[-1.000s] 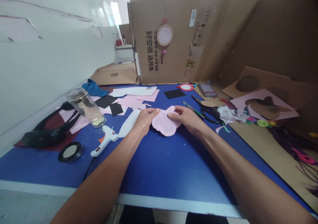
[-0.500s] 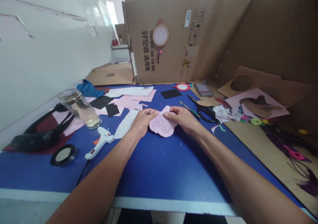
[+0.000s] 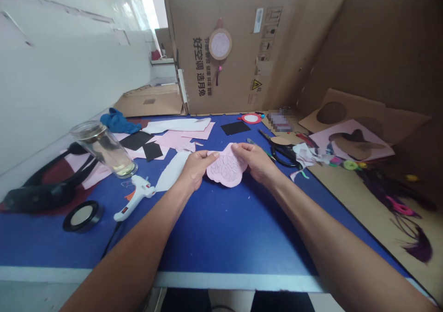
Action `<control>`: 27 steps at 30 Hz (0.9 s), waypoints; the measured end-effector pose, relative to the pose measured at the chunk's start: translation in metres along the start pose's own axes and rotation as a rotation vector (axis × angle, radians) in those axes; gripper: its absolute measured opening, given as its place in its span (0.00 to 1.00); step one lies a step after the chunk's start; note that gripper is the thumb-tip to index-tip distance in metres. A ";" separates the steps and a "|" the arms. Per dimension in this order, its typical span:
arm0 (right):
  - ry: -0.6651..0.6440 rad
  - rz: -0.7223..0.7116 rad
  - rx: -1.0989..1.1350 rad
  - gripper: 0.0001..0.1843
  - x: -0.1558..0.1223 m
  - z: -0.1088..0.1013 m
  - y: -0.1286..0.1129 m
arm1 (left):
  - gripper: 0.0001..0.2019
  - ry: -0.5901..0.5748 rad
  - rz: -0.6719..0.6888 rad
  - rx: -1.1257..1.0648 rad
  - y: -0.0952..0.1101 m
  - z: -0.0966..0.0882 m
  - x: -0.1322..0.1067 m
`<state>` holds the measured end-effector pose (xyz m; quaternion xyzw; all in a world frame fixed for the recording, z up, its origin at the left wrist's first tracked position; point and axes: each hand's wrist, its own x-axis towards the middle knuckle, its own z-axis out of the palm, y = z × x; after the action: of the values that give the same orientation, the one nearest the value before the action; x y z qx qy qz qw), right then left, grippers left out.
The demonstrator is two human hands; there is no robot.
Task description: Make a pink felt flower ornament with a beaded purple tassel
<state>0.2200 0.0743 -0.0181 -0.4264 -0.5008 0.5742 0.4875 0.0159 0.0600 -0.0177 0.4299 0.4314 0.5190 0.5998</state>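
A pink paper cutout (image 3: 226,170) with a scalloped edge and drawn lines is held up over the blue table (image 3: 221,238). My left hand (image 3: 196,168) pinches its left edge, thumb on top. At the upper right edge, my right hand (image 3: 255,162) grips it the same way. The fingers behind the paper are hidden. Left of my left hand lies a white sheet of paper (image 3: 172,171), and a white glue gun (image 3: 135,197) rests farther left.
A glass jar (image 3: 107,150), a roll of tape (image 3: 82,216) and a black strapped object (image 3: 41,194) stand at left. Black-handled scissors (image 3: 284,157) and paper scraps (image 3: 308,155) lie at right. A large cardboard box (image 3: 238,72) rises behind, with a round ornament (image 3: 220,44) on it.
The view has shifted slightly. My right hand's grip has moved to the cutout's upper right, and more of the drawn surface shows. Both hands still hold the cutout.
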 end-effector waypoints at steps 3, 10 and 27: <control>-0.024 0.026 0.042 0.33 0.001 -0.002 -0.002 | 0.12 0.034 -0.003 0.007 0.000 -0.001 0.000; 0.007 -0.035 -0.017 0.26 -0.005 0.006 -0.006 | 0.12 0.001 0.012 0.110 0.000 0.000 -0.002; -0.021 0.018 -0.008 0.29 -0.002 0.000 -0.002 | 0.20 0.060 0.015 0.128 0.002 -0.002 0.001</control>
<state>0.2208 0.0724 -0.0157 -0.4269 -0.5044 0.5808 0.4754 0.0136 0.0609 -0.0160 0.4549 0.4783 0.5074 0.5539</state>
